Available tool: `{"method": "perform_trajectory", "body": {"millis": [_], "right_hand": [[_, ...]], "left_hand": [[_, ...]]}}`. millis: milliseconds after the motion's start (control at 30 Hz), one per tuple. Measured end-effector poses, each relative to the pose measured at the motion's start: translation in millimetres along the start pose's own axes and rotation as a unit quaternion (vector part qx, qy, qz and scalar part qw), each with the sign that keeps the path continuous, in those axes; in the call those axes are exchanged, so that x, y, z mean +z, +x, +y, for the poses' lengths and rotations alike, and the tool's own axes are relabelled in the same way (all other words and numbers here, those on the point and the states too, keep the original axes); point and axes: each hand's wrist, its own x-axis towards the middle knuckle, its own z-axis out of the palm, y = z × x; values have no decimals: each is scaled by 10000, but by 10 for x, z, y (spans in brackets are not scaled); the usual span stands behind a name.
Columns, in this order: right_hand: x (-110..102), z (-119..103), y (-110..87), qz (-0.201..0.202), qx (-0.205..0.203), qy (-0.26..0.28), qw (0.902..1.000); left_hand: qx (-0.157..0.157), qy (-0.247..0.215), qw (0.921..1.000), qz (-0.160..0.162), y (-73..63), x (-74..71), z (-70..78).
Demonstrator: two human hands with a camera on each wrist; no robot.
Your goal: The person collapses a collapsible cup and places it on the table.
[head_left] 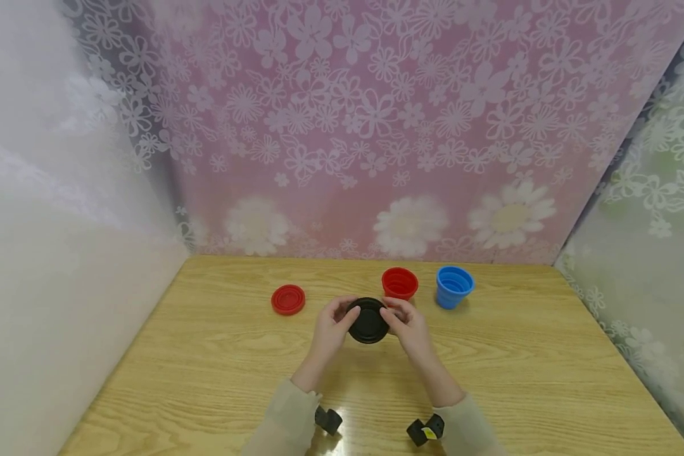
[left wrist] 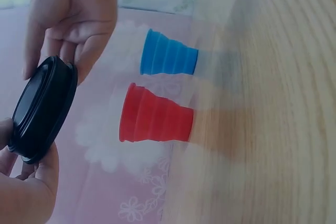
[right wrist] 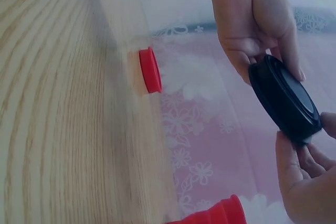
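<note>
A black collapsible cup (head_left: 368, 321), folded flat into a disc, is held up above the table between both hands. My left hand (head_left: 332, 329) grips its left edge, thumb on the face and fingers behind. From the right side my right hand (head_left: 409, 328) pinches the opposite edge in the same way. Seen from the left wrist, the black cup (left wrist: 44, 109) is tilted and its ridged rim shows. In the right wrist view, the thumb and fingers of both hands meet the rim of the black cup (right wrist: 285, 100) at opposite ends.
On the wooden table (head_left: 234, 367), a red collapsible cup (head_left: 399, 283) stands expanded behind my right hand. A blue one (head_left: 453, 287), also expanded, stands to its right. Further left lies a flattened red cup (head_left: 288, 299). A pink flowered curtain (head_left: 342, 126) hangs behind the table.
</note>
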Motion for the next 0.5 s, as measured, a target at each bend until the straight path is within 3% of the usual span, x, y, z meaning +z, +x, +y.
{"method": "perform_trajectory", "body": {"millis": [200, 400, 500], "right_hand": [[-63, -9, 11, -234, 354, -165, 9990], [-78, -3, 8, -36, 365, 107, 9993], [-88, 0, 3, 92, 357, 210, 9991]], "left_hand": [[-57, -16, 9997, 231, 24, -36, 33], [-524, -386, 9979, 27, 30, -61, 24], [-597, -239, 9979, -10, 18, -80, 25]]}}
